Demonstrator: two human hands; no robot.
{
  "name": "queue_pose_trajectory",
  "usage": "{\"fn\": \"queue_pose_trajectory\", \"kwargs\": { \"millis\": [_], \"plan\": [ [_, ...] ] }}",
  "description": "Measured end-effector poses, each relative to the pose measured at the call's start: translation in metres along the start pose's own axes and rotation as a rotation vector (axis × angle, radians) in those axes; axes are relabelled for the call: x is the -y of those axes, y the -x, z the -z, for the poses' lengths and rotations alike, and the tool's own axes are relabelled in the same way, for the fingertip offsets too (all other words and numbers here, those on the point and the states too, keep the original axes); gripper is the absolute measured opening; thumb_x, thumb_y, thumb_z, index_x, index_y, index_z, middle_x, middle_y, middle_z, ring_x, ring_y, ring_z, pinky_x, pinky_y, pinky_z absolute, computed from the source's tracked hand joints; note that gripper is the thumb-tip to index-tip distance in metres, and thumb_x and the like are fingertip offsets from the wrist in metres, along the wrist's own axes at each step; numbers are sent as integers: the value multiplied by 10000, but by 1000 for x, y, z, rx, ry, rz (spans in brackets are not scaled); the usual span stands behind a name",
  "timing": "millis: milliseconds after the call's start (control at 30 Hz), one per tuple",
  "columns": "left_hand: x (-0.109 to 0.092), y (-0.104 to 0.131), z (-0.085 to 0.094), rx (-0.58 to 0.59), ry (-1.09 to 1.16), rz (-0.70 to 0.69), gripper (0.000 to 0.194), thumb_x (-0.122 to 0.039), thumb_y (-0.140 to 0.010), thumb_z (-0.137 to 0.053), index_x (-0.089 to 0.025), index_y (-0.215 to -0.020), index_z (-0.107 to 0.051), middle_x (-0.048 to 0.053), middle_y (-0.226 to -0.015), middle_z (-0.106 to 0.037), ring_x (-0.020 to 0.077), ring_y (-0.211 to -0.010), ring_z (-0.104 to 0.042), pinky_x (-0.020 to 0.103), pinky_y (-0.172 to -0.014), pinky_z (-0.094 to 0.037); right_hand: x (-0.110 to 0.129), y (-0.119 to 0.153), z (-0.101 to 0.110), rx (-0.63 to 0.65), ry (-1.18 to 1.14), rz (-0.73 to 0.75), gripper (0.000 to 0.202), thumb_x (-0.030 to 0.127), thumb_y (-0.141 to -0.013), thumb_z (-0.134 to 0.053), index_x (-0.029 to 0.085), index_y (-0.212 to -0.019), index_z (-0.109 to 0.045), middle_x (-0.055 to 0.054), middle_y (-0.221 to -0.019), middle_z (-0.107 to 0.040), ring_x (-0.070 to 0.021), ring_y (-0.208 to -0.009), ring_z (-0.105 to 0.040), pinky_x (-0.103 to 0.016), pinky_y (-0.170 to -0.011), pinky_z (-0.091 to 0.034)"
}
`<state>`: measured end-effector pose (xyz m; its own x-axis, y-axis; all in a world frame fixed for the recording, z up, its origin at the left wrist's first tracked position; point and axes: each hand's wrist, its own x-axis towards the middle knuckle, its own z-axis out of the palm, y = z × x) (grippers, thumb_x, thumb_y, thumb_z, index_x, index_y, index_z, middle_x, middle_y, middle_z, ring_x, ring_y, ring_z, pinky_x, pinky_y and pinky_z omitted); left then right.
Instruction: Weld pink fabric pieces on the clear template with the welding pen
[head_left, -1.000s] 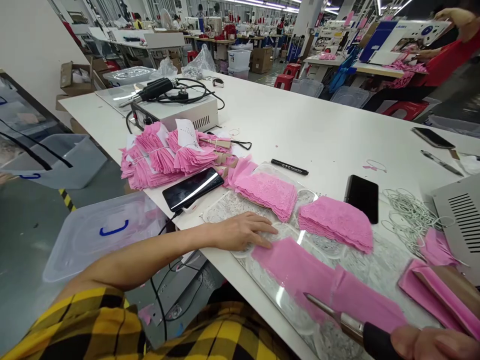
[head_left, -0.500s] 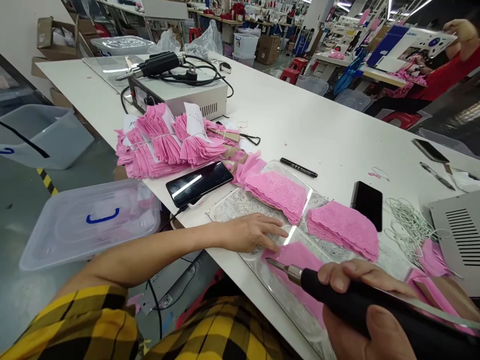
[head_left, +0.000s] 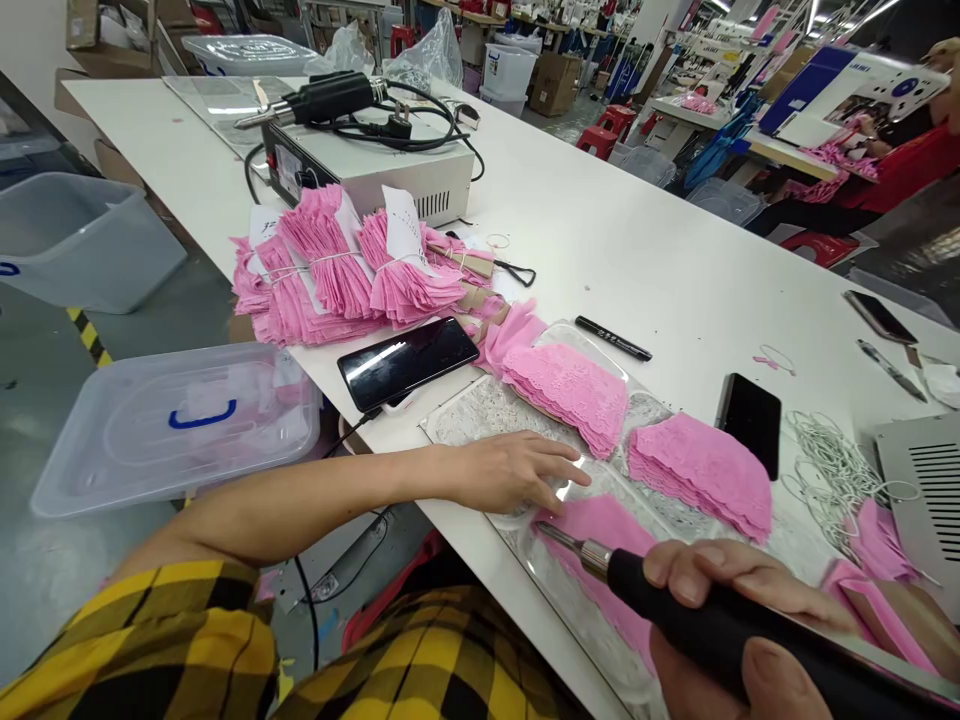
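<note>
A pink fabric piece [head_left: 600, 560] lies on a clear plastic plate [head_left: 465, 410] with a speckled grey surface, at the table's front edge. My left hand [head_left: 517, 472] rests flat beside it, fingers stretched out, fingertips near its upper left edge. Gripped in my right hand [head_left: 750, 610] is a black handpiece [head_left: 675, 600] with a slim metal tip. That tip meets the left corner of the pink piece; whether it presses down I cannot tell. Two stacks of pink lace pieces, one on the left [head_left: 570, 395] and one on the right [head_left: 701, 472], lie beyond on the plate.
Bundled pink pieces [head_left: 337, 270] sit by a grey control box [head_left: 390, 180] carrying another handpiece [head_left: 330, 98]. Near the plate are a phone [head_left: 409, 362], a second phone [head_left: 750, 425], a marker [head_left: 613, 338] and tangled cord [head_left: 832, 470]. A lidded bin [head_left: 187, 470] stands left of the table.
The whole view has shifted slightly with my head. Both hands and the handpiece tip keep nearly the same place on the pink piece.
</note>
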<state>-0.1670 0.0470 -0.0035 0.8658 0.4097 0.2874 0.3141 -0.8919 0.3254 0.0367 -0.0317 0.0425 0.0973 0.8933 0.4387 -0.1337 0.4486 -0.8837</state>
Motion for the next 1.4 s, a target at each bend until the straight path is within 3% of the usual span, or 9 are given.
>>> {"fn": "queue_pose_trajectory", "kwargs": {
  "millis": [233,333,567,833,1033,1400],
  "plan": [
    [0,-1,-1,-17,-7,-3,301,-9,-810,-606,-215,-974,-752,41,-1349,-599,254,-1330,-476,356,-1035,-467,0,0,1,64,-2,28,63,215,-833,-590,178,-878,-567,-14,-858,-584,-114,-663,-558,-338,-631,-552],
    [0,0,2,-31,20,13,363,31,-768,-575,-198,-992,-746,59,-1344,-601,244,-1329,-477,351,-1044,-462,0,-3,-2,35,-3,63,88,223,-810,-608,175,-875,-572,-13,-833,-589,-113,-644,-549,-324,-596,-543],
    [-15,26,13,-268,26,63,460,77,-713,-458,-173,-1003,-714,94,-1283,-634,225,-1267,-528,371,-1012,-475,2,-11,-3,-144,16,44,112,252,-770,-612,183,-852,-580,0,-822,-576,-107,-635,-527,-332,-598,-524],
    [-29,42,-4,-390,-45,133,445,73,-710,-412,-156,-970,-693,107,-1221,-662,221,-1223,-547,383,-983,-477,2,-9,-7,-59,-62,29,142,290,-776,-594,176,-861,-594,-8,-792,-565,-98,-592,-491,-296,-529,-480],
    [-33,41,-8,-309,-104,84,417,10,-751,-449,-158,-1058,-676,125,-1281,-625,246,-1238,-530,436,-1015,-441,1,-12,-4,-177,12,26,114,253,-762,-582,178,-848,-588,-4,-823,-568,-105,-628,-512,-317,-586,-498],
    [-33,42,-11,-273,-128,101,418,0,-784,-440,-154,-1108,-655,130,-1319,-602,246,-1271,-502,437,-1035,-422,-6,-13,-6,-114,3,7,111,262,-796,-584,189,-879,-570,0,-833,-569,-110,-643,-531,-329,-607,-519]
  ]
}}
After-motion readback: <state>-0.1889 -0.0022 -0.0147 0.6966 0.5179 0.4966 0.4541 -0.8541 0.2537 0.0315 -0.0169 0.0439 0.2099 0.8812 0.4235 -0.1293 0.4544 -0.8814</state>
